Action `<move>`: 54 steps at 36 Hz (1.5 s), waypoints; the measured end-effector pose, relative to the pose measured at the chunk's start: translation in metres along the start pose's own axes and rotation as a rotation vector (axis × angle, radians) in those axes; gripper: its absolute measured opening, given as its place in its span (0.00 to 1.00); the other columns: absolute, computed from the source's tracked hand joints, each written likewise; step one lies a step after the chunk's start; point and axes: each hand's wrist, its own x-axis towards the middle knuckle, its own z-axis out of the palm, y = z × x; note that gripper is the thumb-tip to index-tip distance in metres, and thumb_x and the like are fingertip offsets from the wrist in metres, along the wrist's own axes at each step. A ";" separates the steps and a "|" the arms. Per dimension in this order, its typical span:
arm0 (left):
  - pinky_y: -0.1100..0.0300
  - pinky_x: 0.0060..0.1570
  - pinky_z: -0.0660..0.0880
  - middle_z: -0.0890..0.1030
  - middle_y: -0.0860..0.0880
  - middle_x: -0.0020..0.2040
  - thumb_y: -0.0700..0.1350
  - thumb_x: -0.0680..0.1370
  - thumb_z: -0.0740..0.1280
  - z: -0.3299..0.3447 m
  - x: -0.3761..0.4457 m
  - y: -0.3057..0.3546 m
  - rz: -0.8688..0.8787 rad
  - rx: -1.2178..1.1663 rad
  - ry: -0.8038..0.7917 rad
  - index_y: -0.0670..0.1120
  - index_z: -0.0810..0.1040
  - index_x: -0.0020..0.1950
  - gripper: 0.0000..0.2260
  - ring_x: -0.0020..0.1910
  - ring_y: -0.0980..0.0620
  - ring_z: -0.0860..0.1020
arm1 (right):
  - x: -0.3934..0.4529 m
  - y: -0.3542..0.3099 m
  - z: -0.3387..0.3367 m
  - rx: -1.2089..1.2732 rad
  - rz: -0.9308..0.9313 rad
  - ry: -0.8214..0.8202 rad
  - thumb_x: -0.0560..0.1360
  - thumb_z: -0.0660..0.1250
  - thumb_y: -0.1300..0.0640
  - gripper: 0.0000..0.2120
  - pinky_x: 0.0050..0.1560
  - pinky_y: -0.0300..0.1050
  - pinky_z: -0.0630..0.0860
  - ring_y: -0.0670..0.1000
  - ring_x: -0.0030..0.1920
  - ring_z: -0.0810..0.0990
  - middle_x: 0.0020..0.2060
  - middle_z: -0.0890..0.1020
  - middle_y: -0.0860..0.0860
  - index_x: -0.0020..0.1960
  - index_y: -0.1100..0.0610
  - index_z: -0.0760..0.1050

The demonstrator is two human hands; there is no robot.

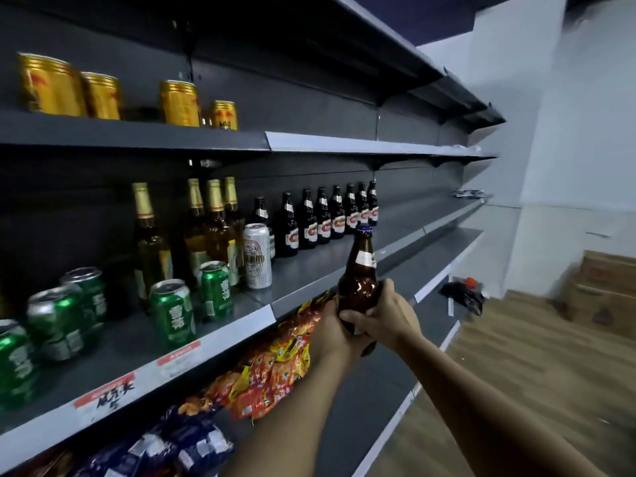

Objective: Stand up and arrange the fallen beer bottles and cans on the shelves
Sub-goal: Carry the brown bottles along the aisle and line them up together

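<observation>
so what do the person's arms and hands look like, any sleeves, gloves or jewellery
Both forearms are bare as far as the frame shows, with no sleeve edge in view. The left hand and right hand wear no gloves. No watch, bracelet or ring shows on the visible wrists and fingers, and no markings can be seen.

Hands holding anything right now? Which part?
Yes. Both hands grip one brown bottle by its lower body and base: right hand wraps the front, left hand is under and behind. It is upright, off the shelf.
</observation>
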 end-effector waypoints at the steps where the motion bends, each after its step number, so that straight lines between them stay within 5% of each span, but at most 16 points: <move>1: 0.60 0.38 0.72 0.82 0.52 0.48 0.53 0.68 0.74 0.007 0.015 0.001 -0.016 0.029 0.017 0.53 0.72 0.60 0.23 0.47 0.47 0.80 | 0.017 0.004 0.001 0.015 -0.009 -0.008 0.66 0.75 0.38 0.32 0.40 0.45 0.68 0.52 0.44 0.76 0.36 0.72 0.42 0.53 0.56 0.62; 6: 0.55 0.44 0.76 0.82 0.49 0.50 0.53 0.67 0.73 0.029 0.081 -0.003 -0.092 0.068 0.086 0.52 0.71 0.58 0.21 0.50 0.43 0.80 | 0.083 0.020 0.020 0.096 -0.072 -0.042 0.66 0.75 0.38 0.31 0.37 0.46 0.69 0.52 0.45 0.78 0.42 0.82 0.49 0.51 0.55 0.60; 18: 0.54 0.43 0.77 0.81 0.49 0.49 0.53 0.69 0.75 0.048 0.243 -0.028 -0.036 0.074 0.235 0.53 0.71 0.63 0.25 0.49 0.45 0.81 | 0.241 0.016 0.060 0.207 -0.184 -0.116 0.72 0.73 0.46 0.26 0.47 0.47 0.72 0.49 0.45 0.73 0.38 0.72 0.41 0.59 0.56 0.63; 27: 0.60 0.39 0.71 0.78 0.51 0.46 0.49 0.71 0.73 0.043 0.347 -0.077 -0.157 0.060 0.286 0.52 0.68 0.68 0.28 0.47 0.46 0.79 | 0.343 0.005 0.131 0.257 -0.190 -0.244 0.71 0.74 0.49 0.30 0.46 0.44 0.71 0.52 0.49 0.78 0.40 0.77 0.46 0.64 0.58 0.62; 34: 0.60 0.42 0.74 0.81 0.49 0.51 0.50 0.71 0.74 0.043 0.387 -0.101 -0.235 0.015 0.354 0.52 0.70 0.66 0.26 0.49 0.47 0.80 | 0.385 0.002 0.170 0.280 -0.226 -0.300 0.69 0.75 0.47 0.33 0.51 0.48 0.76 0.52 0.51 0.80 0.41 0.80 0.47 0.64 0.55 0.61; 47: 0.61 0.48 0.72 0.78 0.53 0.51 0.48 0.72 0.73 0.039 0.405 -0.113 -0.274 -0.001 0.422 0.52 0.66 0.71 0.30 0.48 0.53 0.76 | 0.417 0.003 0.194 0.358 -0.324 -0.440 0.68 0.77 0.49 0.30 0.45 0.42 0.71 0.45 0.42 0.77 0.41 0.77 0.45 0.62 0.55 0.64; 54: 0.61 0.54 0.70 0.77 0.47 0.63 0.46 0.74 0.72 0.046 0.398 -0.105 -0.302 0.124 0.433 0.49 0.62 0.73 0.30 0.60 0.48 0.76 | 0.413 0.027 0.204 0.474 -0.353 -0.517 0.70 0.75 0.50 0.38 0.60 0.43 0.71 0.49 0.63 0.75 0.62 0.75 0.47 0.73 0.53 0.58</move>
